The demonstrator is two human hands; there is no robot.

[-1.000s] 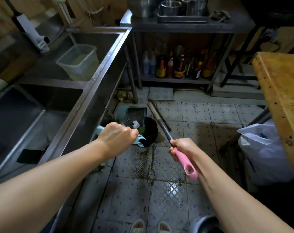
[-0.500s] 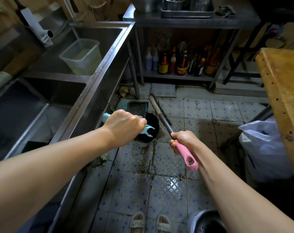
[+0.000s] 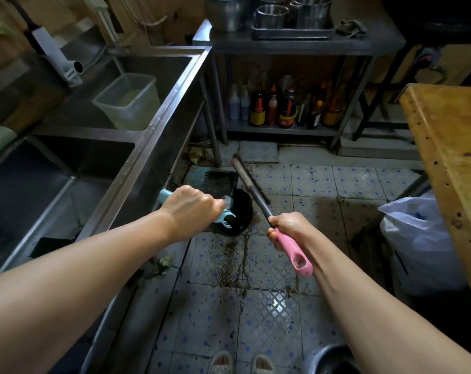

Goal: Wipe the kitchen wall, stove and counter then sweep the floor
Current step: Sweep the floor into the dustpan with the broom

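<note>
On the patterned, stained tile floor, beside the steel sink unit's front edge, stood a pale blue plastic dustpan on a long handle, light and stiff, best held high on that handle. A long broom with a dark shaft and pink plastic grip looked equally light and rigid. The left hand was wrapped around the dustpan handle; the right hand gripped the pink end.

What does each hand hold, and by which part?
The left hand grips the dustpan's light blue handle. The right hand grips the broom where its pink grip begins.
</note>
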